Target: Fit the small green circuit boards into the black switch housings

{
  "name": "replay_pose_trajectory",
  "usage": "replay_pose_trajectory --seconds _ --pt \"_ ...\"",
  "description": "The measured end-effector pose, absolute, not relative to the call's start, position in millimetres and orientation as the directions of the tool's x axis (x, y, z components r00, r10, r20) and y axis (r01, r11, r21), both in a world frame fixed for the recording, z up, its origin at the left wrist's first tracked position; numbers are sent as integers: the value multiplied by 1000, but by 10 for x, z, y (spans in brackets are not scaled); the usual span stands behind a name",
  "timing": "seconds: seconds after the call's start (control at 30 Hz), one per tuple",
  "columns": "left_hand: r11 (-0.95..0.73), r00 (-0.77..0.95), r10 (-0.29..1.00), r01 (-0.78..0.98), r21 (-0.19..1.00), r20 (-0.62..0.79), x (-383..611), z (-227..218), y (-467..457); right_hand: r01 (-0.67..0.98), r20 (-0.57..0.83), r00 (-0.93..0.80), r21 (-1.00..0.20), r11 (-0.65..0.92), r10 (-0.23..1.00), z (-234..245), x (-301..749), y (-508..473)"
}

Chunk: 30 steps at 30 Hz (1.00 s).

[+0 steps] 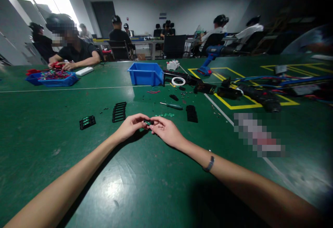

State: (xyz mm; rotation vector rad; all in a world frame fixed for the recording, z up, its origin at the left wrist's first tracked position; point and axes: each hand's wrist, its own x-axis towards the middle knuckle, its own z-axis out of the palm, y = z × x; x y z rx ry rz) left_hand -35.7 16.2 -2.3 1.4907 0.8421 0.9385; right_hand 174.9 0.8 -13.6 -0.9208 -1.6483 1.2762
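At left, a blue tray [62,82] holds wires [55,76], seemingly — both hands [132,125] [168,131] pinch a small part [148,122].

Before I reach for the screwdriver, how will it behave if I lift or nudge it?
The screwdriver is probably stiff, judging by its straight, thin shaft. It likely feels heavier at the handle, which looks much thicker. It might roll a little, lying on its side on the flat table.
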Motion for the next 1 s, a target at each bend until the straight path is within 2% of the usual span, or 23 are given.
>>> replay_pose_trajectory --seconds 0.5,0.7,1.0 --pt "-85 464 882 -17 996 83 -353 -32 153 71 170 -389 -974 214 905 -106 1765 12" --pt "-48 506 859 -67 997 75 -335 -24 156 28 150 -389 -984 175 909 -65 1766 3" --pt "11 540 841 -77 997 33 -365 -75 197 42 121 -446 -987 155 887 -86 1791 42"
